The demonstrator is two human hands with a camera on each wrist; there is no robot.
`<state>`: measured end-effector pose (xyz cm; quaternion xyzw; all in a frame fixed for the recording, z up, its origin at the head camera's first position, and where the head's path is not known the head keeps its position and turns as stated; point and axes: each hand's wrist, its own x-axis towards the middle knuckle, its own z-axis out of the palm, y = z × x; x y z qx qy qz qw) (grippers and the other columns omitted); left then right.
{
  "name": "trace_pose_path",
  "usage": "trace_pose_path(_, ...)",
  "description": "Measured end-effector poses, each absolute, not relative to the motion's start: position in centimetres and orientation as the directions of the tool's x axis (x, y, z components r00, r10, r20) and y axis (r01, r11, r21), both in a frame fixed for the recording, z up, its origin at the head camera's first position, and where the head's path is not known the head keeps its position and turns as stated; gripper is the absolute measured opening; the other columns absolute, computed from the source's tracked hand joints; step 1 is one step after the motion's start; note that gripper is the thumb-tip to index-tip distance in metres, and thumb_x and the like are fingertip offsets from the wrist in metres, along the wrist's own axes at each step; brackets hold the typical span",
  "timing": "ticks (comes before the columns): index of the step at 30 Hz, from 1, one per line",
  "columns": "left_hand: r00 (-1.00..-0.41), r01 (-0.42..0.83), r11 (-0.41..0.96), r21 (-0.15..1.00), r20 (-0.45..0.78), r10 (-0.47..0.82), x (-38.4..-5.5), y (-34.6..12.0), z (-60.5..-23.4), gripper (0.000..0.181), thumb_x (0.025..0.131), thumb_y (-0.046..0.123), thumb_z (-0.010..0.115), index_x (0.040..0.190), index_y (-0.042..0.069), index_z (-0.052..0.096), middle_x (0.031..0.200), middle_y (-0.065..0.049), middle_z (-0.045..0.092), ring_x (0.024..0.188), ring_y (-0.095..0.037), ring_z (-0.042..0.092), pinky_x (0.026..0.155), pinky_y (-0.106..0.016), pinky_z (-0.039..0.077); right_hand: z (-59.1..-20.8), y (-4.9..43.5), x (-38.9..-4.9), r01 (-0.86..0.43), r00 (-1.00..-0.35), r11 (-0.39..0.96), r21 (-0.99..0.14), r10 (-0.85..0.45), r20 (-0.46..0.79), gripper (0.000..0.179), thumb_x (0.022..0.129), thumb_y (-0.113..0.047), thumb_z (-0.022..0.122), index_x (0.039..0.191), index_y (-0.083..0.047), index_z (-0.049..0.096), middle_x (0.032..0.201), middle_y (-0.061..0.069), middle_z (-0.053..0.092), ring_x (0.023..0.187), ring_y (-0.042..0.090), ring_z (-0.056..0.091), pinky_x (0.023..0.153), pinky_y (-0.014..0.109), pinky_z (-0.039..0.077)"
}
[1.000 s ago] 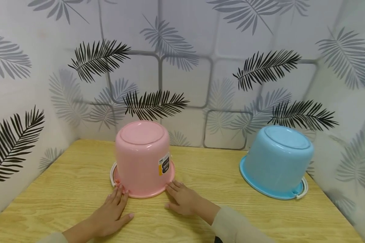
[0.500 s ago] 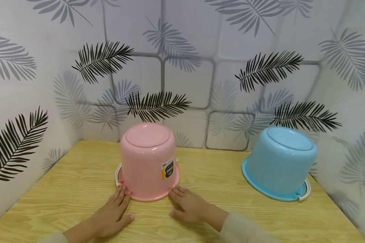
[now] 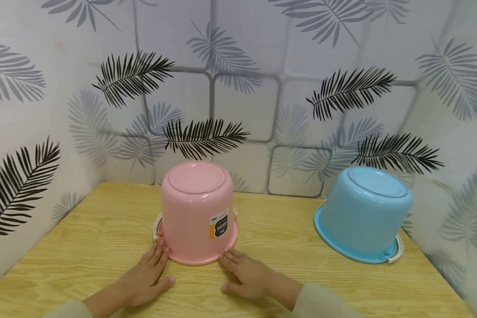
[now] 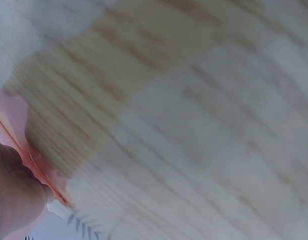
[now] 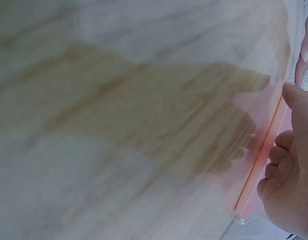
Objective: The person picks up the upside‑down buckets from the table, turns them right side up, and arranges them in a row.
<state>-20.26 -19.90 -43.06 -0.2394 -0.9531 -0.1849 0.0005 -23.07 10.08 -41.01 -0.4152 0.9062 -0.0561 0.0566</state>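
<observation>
Two hands bracket the near edge of the pink bucket, which stands mouth down on the table, left of the scene's middle. The left hand lies at the near-left of the bucket's rim, beside the point where the white handle meets it; the right hand lies at the near-right, below the label. Fingers on both hands are extended and released, with the tips against the rim; neither hand is clenched or wrapped around anything. Whether any fingertip reaches beneath the rim cannot be told. Both thumbs stand apart from the bucket, on its near side. From the fingers, the bucket lies directly to the far side, centred between the two contact points. Its axis is vertical, base upward; the round rim gives no long axis along the table. Neither hand is clearly nearer, since both meet the rim. This relation appears to govern any movement of the bucket: contact at two near points would back a push toward the far side about evenly, whereas a lift from this placing looks poorly supported; unequal pressure could turn the bucket. The blue bucket, also mouth down, stands to the right, well apart from both hands; the right hand is the nearer to it.
</observation>
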Motion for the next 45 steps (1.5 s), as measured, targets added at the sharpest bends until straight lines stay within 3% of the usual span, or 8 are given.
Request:
trace_pose_path(12,-0.879,0.458,0.819,0.345,0.039,0.475,-21.0,-20.0,-42.5,0.078,0.096,0.045,0.042,0.142,-0.013,0.018,0.151,-0.03,0.005,0.139,-0.048,0.005,0.109,-0.063,0.014,-41.1,10.2,-22.3,-0.752,-0.642,0.643,-0.144,-0.764,-0.059,0.07,0.093,-0.05,0.044,0.146,-0.005,0.028,0.152,0.01,0.026,0.142,0.027,0.022,0.115,0.039,0.024)
trace_pose_path(40,-0.844,0.528,0.803,0.275,0.06,0.534,-23.1,-20.2,-42.1,0.088,0.091,0.052,0.047,0.141,-0.014,0.017,0.151,-0.031,0.01,0.138,-0.048,0.013,0.109,-0.061,0.02,-41.0,9.9,-20.7,-0.803,-0.585,0.587,-0.099,-0.809,-0.048,0.072,0.094,-0.05,0.041,0.145,-0.001,0.027,0.153,0.015,0.023,0.142,0.028,0.023,0.114,0.036,0.026)
trace_pose_path(45,-0.841,0.537,0.801,0.264,0.086,0.535,-23.3,-20.3,-42.3,0.093,0.088,0.056,0.05,0.142,-0.013,0.018,0.151,-0.03,0.012,0.138,-0.047,0.014,0.11,-0.058,0.021,-40.5,10.1,-20.7,-0.755,-0.646,0.644,-0.122,-0.763,-0.024,0.065,0.095,-0.043,0.044,0.143,-0.003,0.032,0.15,0.014,0.031,0.139,0.028,0.03,0.112,0.036,0.031)
